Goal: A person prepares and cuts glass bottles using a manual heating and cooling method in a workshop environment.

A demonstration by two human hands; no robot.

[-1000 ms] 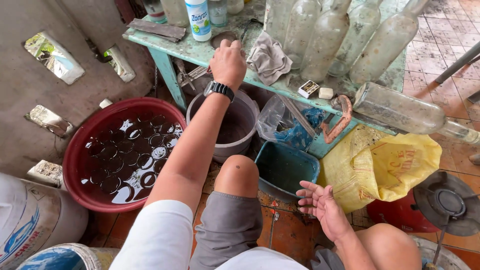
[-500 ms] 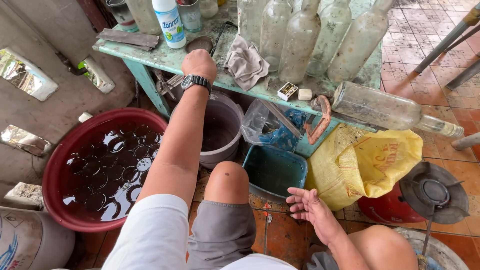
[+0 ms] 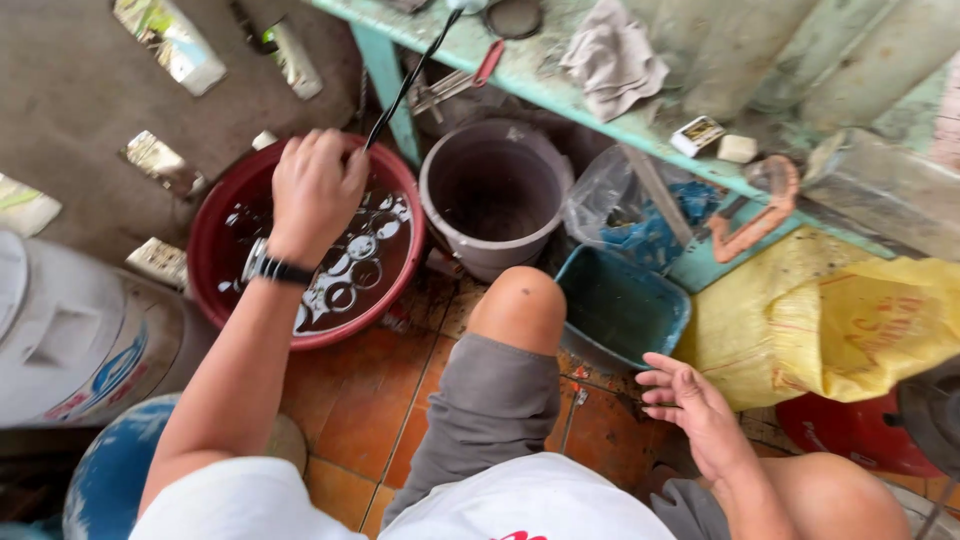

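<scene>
- Red basin (image 3: 215,215) now sits under our left hand (image 3: 315,190); a second ago that hand was up on the green bench (image 3: 560,85), at twelve o'clock.
- We have it fisted around a thin black rod (image 3: 405,85), which slants toward one o'clock, its top end reaching bench height.
- Dark water fills the basin, round jar mouths showing at five o'clock of the fist (rod tip hidden by our fingers).
- Our right hand (image 3: 690,405) lies open, fingers spread, holding nothing, at four o'clock by the knee (image 3: 520,305), as before.
- Grey pot (image 3: 495,195) stands just right of the basin.
</scene>
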